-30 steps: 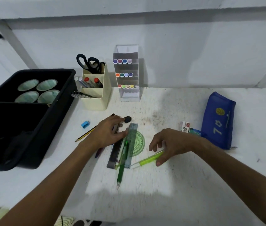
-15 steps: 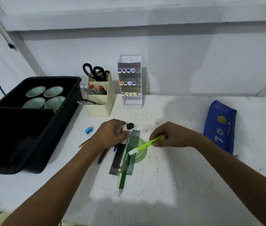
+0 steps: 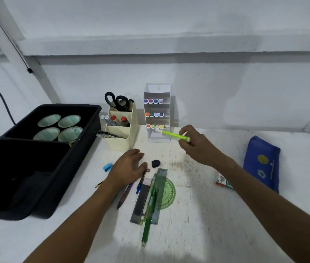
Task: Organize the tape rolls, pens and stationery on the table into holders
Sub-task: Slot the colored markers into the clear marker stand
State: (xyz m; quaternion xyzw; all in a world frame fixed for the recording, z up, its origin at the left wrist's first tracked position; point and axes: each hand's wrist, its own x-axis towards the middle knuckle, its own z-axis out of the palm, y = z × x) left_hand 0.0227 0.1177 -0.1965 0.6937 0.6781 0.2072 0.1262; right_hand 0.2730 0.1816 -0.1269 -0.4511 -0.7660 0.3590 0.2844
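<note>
The tape rolls (image 3: 58, 127), four of them, sit already on end in the back compartment of the black bin (image 3: 86, 149) at the far left, so this part of the task looks finished. To the right of the bin stands the cream holder (image 3: 123, 137) with scissors (image 3: 117, 102) in its tall back pocket and markers (image 3: 119, 120) in the lower ones, which keeps the long things upright and easy to take. In front of it the left hand (image 3: 126, 170) rests flat on the bench (image 3: 197, 215), fingers relaxed and holding nothing, near a blue sharpener (image 3: 107, 167) and a black eraser (image 3: 155, 163); probably it steadies the loose things or waits for its turn. Just below this hand lie a purple pen (image 3: 124, 194), a grey case (image 3: 141, 202), a green pen (image 3: 148, 221), a ruler (image 3: 160, 194) and a green protractor (image 3: 168, 194), not yet sorted. Further right, the clear marker rack (image 3: 157, 92) shows three rows of coloured caps. The right hand (image 3: 197, 147) pinches a green highlighter (image 3: 173, 136) near its rear end, tip pointed at the lowest row of the rack, so I judge it is going into the free slot there. At the far right lie a small box (image 3: 222, 182) and a blue pouch (image 3: 262, 162).
</note>
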